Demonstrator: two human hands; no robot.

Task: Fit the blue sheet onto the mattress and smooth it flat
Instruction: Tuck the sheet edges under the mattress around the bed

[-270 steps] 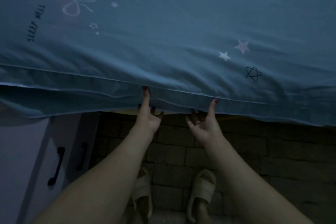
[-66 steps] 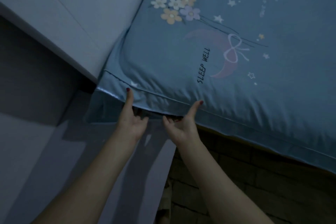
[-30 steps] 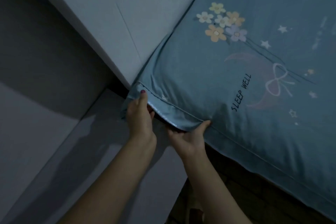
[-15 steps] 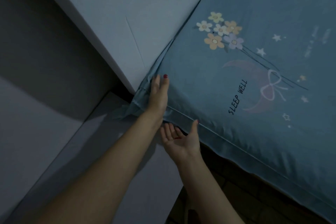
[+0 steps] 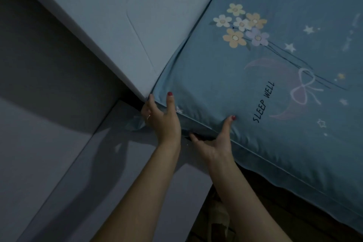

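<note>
The blue sheet [image 5: 275, 104], printed with flowers, stars, a bow and "SLEEP WELL", covers the mattress and fills the right of the head view. My left hand [image 5: 162, 118] clasps the sheet at the mattress corner, thumb on top and fingers curled around the corner edge. My right hand [image 5: 216, 139] holds the side edge just to the right, thumb pressed on the top surface and fingers tucked under the hem. A small bunch of sheet fabric [image 5: 135, 123] sticks out left of my left hand. The mattress itself is hidden under the sheet.
A pale padded headboard [image 5: 121, 25] runs diagonally against the mattress corner. A grey cabinet top [image 5: 98, 173] lies below my arms at the left. Dark brick-patterned floor [image 5: 265, 212] and a pale slipper [image 5: 220, 216] show under the bed edge.
My left hand has slid from flat on the sheet to gripping the corner. My right hand has closed on the side edge, thumb on top. The loose flap at the corner is smaller.
</note>
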